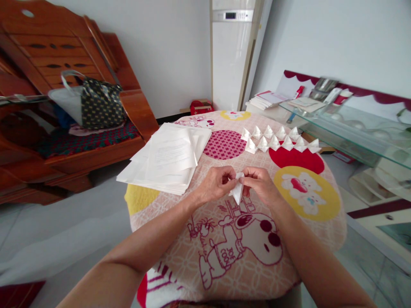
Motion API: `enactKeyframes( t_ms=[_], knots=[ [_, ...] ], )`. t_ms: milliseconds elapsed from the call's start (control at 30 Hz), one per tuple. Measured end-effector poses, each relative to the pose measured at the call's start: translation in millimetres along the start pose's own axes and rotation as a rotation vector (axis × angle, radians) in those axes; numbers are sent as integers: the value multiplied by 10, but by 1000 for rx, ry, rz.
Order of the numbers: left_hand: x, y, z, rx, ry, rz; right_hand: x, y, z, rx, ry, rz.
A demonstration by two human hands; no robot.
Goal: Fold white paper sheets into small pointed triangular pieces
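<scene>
Over the middle of the cloth-covered table [180,231], a small folded white paper [237,193] is pinched between both hands, its pointed end facing down toward me. My left hand [218,183] grips its left side with thumb and fingers. On the other side, my right hand [258,183] pinches its upper right edge. Two rows of folded paper boats [275,143] stand at the table's far right. A stack of white paper sheets [170,154] lies at the far left, the top one bearing faint print.
To the left is a wooden bench [96,158] with a dark patterned bag [101,102] on it. A glass shelf [362,132] with cups and papers runs along the right. A tall white air conditioner [231,55] stands behind the table, near a red bag [201,107].
</scene>
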State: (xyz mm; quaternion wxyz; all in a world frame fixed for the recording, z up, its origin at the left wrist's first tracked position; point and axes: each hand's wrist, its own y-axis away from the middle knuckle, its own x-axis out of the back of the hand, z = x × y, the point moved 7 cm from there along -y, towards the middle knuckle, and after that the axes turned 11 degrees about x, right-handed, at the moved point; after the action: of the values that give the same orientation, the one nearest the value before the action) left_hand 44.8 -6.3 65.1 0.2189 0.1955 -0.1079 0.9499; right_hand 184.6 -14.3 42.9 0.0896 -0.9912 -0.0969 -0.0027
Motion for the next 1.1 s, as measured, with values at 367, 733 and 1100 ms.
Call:
enactKeyframes(
  t_ms=[367, 733, 1100],
  knots=[
    [-13, 8, -16, 51, 90, -5, 20, 1, 26, -22, 78, 58],
    [-123, -83, -272, 193, 404, -239, 13, 13, -45, 6, 39, 51],
    [-126, -107, -270, 141, 422, -257, 19, 14, -50, 43, 9, 53]
  ],
)
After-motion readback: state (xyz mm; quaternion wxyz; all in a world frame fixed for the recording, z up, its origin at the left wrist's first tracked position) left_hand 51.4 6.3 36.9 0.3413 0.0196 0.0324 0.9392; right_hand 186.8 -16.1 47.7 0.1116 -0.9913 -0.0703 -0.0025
